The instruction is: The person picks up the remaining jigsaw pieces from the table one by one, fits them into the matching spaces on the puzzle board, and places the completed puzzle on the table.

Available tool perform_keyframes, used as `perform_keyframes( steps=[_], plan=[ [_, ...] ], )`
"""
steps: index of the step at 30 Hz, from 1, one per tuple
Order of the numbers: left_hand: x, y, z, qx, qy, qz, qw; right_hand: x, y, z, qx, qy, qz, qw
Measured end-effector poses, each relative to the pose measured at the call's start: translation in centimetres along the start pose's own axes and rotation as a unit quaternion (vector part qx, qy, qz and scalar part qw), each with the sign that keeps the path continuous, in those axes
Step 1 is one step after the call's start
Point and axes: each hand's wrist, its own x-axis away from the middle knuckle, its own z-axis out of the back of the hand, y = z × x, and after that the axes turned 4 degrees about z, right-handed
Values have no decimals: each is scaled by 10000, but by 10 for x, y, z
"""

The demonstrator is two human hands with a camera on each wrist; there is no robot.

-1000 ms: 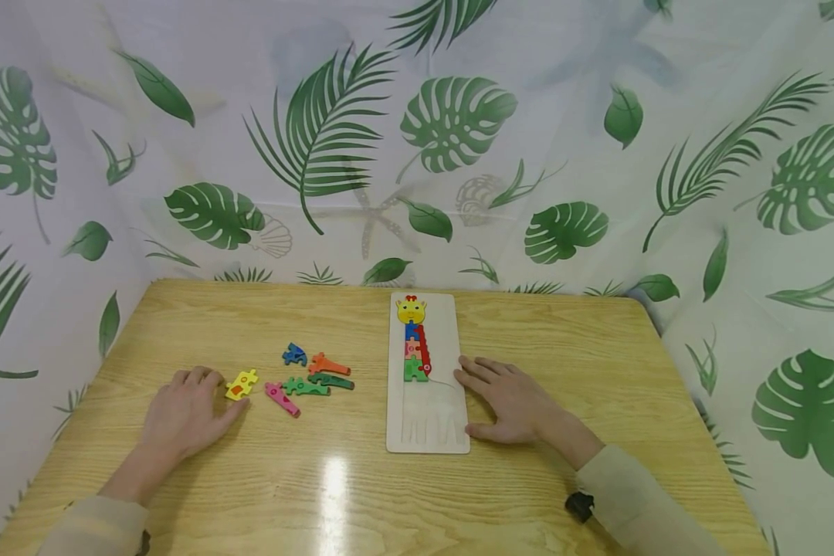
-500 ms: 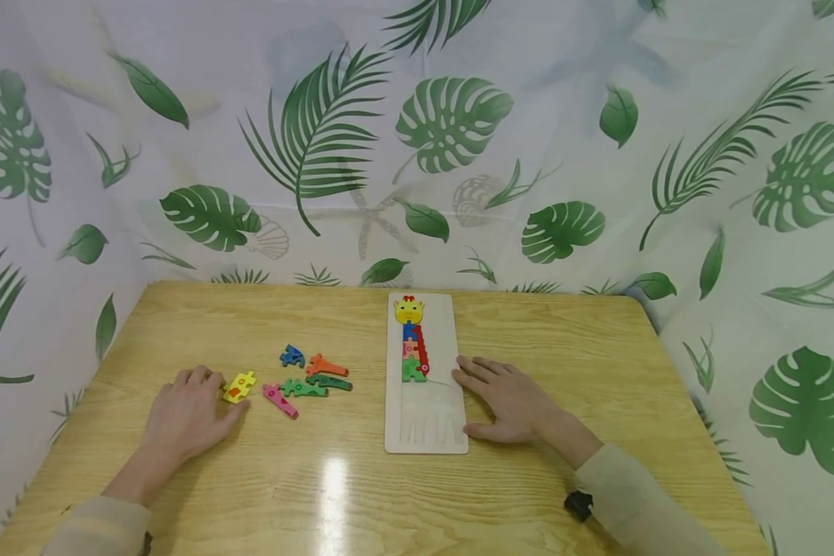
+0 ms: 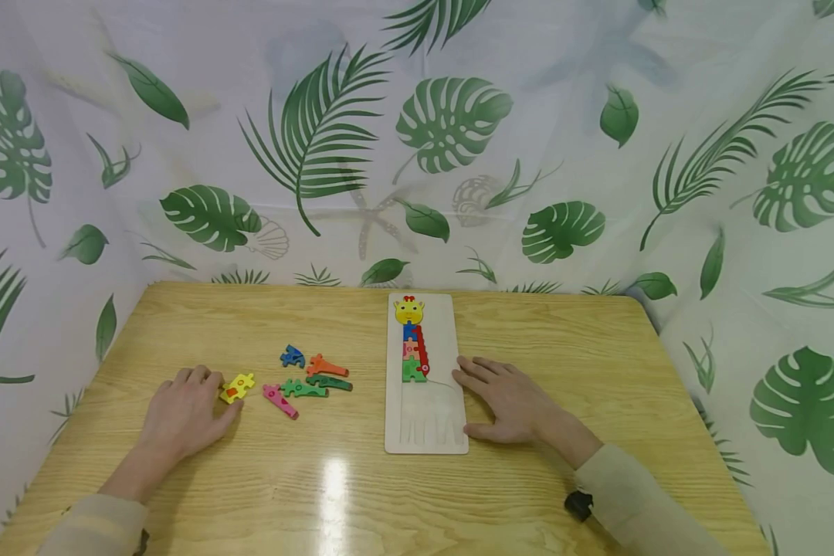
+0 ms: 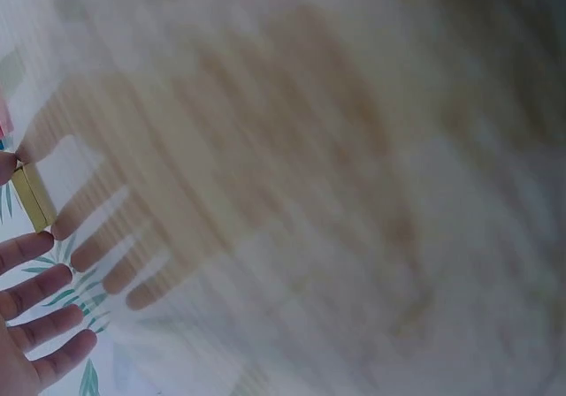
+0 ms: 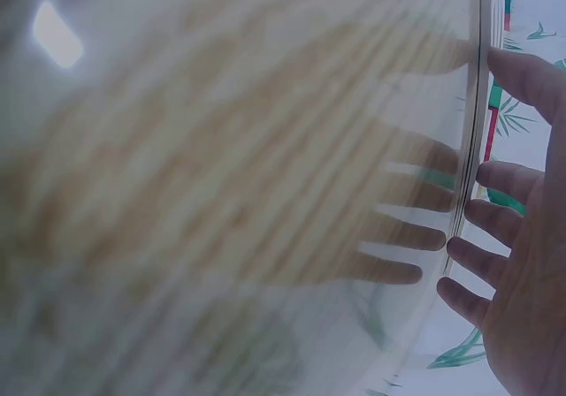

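Head view: left hand [image 3: 184, 413] pinches yellow puzzle piece [image 3: 237, 388], just left of five loose pieces [image 3: 306, 388] on wooden table [image 3: 250, 486]; right hand [image 3: 510, 401] not gripping, fingers [image 5: 511, 182] apart, touching right edge of giraffe puzzle board [image 3: 441, 320]

Rect. wooden puzzle board [image 3: 441, 332]: pale cream, plain.
Giraffe-head pc. [image 3: 409, 310]: yellow, red on top.
Neck pcs., top to btm.: blue sq. pc. [image 3: 409, 333], pink sq. pc. [image 3: 410, 350], green sq. pc. [image 3: 412, 371].
Scalloped mane strip [image 3: 422, 347]: red.
Yellow tabbed jigsaw pc. [image 3: 238, 388]: w/ orange-red patch.
Loose pcs.: blue notched pc. [image 3: 293, 356], orange long pc. [image 3: 330, 366], dk. green long pc. [image 3: 331, 382], lt. green long pc. [image 3: 304, 389], pink long pc. [image 3: 279, 401].
Wood-look tabletop [image 3: 556, 332]: lt. yellow-brn., streaky grain.
Hanging backdrop sheet [image 3: 500, 35]: white, green leaf/frond print, faint starfish & shells.
L. long sleeve [image 3: 97, 525], r. long sleeve [image 3: 639, 502]: beige, plain.
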Motion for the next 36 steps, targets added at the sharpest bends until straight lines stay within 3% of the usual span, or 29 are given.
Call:
perform_keyframes(
  steps=[17, 28, 36],
  plan=[
    [1, -7, 2, -108, -91, -474, 9988, 1, -1, 0, 16, 38, 22, 10000],
    [2, -4, 2, 38, -147, -130, 9998, 1, -1, -1, 0, 64, 26, 10000],
    [0, -2, 2, 25, -74, -106, 9999, 0, 0, -1, 63, 46, 33, 10000]
  ],
)
